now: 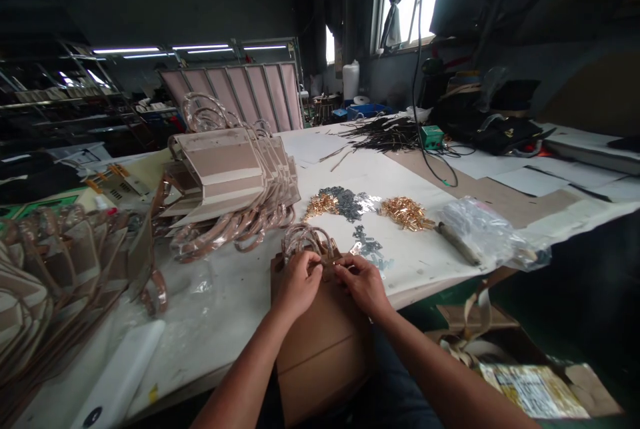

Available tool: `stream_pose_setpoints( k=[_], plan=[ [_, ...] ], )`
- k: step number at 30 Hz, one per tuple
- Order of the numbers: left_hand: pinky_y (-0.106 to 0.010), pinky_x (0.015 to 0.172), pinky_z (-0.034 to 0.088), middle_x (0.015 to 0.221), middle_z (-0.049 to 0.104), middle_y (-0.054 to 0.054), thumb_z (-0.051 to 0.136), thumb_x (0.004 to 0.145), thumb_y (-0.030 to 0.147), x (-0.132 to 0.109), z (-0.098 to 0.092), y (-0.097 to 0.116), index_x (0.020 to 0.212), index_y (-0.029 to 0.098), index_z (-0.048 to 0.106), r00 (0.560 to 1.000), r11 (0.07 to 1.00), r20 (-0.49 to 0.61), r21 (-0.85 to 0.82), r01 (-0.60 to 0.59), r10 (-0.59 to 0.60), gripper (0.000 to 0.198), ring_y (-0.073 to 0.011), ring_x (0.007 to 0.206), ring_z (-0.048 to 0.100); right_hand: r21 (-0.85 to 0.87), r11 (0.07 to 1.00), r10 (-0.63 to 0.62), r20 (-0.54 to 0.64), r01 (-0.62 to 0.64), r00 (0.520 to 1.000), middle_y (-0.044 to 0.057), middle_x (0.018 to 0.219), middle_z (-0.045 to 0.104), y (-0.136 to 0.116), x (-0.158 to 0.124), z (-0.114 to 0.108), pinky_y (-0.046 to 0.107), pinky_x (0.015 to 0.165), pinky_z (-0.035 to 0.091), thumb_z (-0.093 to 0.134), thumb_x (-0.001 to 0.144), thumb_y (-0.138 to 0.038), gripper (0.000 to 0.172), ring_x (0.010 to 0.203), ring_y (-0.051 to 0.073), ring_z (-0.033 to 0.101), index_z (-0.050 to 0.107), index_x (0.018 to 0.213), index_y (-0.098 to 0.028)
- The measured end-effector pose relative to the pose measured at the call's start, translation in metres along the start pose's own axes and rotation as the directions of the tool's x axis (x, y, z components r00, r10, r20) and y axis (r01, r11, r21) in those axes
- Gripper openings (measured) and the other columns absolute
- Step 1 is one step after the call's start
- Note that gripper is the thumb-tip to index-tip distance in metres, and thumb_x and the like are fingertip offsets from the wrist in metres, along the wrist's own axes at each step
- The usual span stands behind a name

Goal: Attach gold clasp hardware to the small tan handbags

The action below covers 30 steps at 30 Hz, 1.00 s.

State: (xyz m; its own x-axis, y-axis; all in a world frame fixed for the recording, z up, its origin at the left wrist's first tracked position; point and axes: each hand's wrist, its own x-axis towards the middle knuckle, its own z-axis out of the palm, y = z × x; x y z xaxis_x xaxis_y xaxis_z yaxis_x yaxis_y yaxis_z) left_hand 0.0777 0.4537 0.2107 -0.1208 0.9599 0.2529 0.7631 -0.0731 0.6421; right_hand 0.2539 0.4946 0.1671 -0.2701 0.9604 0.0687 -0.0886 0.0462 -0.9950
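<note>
One brown bag (325,349) — left hand (301,282) and right hand (364,284) at its top edge, both curled, any grip too small to tell.

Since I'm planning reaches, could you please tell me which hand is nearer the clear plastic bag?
Right. The right hand sits left of the plastic bag; the left hand sits farther left.
</note>
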Motion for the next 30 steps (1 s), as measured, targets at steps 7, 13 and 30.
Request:
stream_pose_setpoints(
  k=[7, 13, 30],
  plan=[
    [-0.045, 0.106, 0.051, 0.121, 0.071, -0.010, 0.076, 0.085, 0.013, 0.003, 0.003, 0.000, 0.119, 0.020, 0.063, 0.996, 0.987, 0.084, 0.153, -0.052, 0.040, 0.036, -0.0294, 0.119, 0.065, -0.422, 0.879, -0.188, 0.122, 0.222, 0.975, 0.002, 0.083, 0.076, -0.007, 0.018, -0.023, 0.029, 0.069, 0.048, 0.070, 0.088, -0.038, 0.019, 0.077, 0.021, 0.069, 0.080, 0.092, -0.023],
    [-0.041, 0.103, 0.053, 0.124, 0.071, -0.012, 0.078, 0.086, 0.017, 0.010, -0.003, 0.005, 0.125, 0.018, 0.060, 0.990, 0.972, 0.143, 0.233, -0.015, -0.019, 0.043, -0.0295, 0.119, 0.067, -0.537, 0.815, -0.163, 0.149, 0.218, 0.975, -0.001, 0.076, 0.073, -0.004, 0.013, -0.021, 0.029, 0.065, 0.043, 0.068, 0.092, -0.036, 0.016, 0.070, 0.020, 0.067, 0.079, 0.096, -0.026],
    [-0.036, 0.080, 0.049, 0.099, 0.076, -0.006, 0.075, 0.086, 0.025, 0.015, -0.015, 0.023, 0.122, 0.021, 0.058, 0.965, 0.953, 0.198, 0.281, 0.112, -0.171, 0.040, -0.0293, 0.094, 0.074, -0.469, 0.859, -0.157, 0.144, 0.208, 0.977, -0.002, 0.074, 0.069, 0.002, -0.014, -0.013, 0.029, 0.062, 0.041, 0.063, 0.097, -0.043, 0.022, 0.065, 0.018, 0.061, 0.074, 0.098, -0.023]
  ],
)
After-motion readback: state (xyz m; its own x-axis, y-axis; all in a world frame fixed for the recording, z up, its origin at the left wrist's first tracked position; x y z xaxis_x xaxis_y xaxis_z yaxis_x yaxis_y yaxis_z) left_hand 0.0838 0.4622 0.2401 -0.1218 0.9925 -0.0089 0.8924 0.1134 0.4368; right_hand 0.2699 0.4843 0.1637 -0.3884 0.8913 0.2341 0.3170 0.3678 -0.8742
